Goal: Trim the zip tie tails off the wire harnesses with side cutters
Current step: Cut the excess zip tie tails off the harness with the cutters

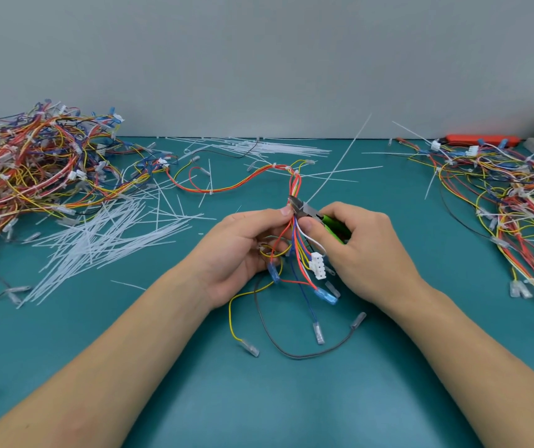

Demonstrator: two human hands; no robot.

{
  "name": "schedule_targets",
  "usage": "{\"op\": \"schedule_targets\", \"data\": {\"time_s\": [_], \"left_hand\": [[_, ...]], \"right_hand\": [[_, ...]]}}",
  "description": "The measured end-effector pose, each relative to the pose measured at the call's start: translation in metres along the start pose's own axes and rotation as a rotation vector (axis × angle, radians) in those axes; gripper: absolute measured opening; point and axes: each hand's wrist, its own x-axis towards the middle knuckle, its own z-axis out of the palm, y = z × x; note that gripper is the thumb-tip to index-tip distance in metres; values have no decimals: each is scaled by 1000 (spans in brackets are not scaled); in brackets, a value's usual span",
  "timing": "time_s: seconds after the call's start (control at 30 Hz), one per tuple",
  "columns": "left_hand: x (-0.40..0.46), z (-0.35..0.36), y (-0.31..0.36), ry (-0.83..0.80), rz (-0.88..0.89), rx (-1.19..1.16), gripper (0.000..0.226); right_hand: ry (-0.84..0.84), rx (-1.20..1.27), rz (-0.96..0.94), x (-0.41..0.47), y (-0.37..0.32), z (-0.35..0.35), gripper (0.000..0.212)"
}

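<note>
Left hand pinches wire harness just below side cutters. Right hand grips green handles, blades at zip tie tail rising beyond grip. Connectors dangle below grip over teal surface.

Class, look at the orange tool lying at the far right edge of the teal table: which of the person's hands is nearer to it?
Right. The right hand lies left of and nearer the camera than the orange tool; the left hand is farther left.
</note>
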Motion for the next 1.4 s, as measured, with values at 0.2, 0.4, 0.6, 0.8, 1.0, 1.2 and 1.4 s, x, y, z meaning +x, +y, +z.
{"op": "schedule_targets", "data": {"time_s": [0.2,0.4,0.6,0.8,1.0,1.2,1.4], "left_hand": [[0,-1,-1,-8,5,-22,17],[-1,1,0,-8,12,1,23],[0,3,1,2,0,5,20],[1,1,-1,-5,1,-3,18],[2,0,-2,2,3,5,21],[1,1,-3,13,3,-5,20],[0,1,-2,12,4,-1,20]], "right_hand": [[-24,21,-1,2,-3,-5,56],[-27,22,21,1,-2,-3,58],[-1,27,44,-1,2,1,61],[-5,30,58,-2,0,1,61],[-15,42,49,-2,-1,-1,56],[-6,19,35,-1,0,-2,53],[-8,0,31,-1,0,-1,52]]}}
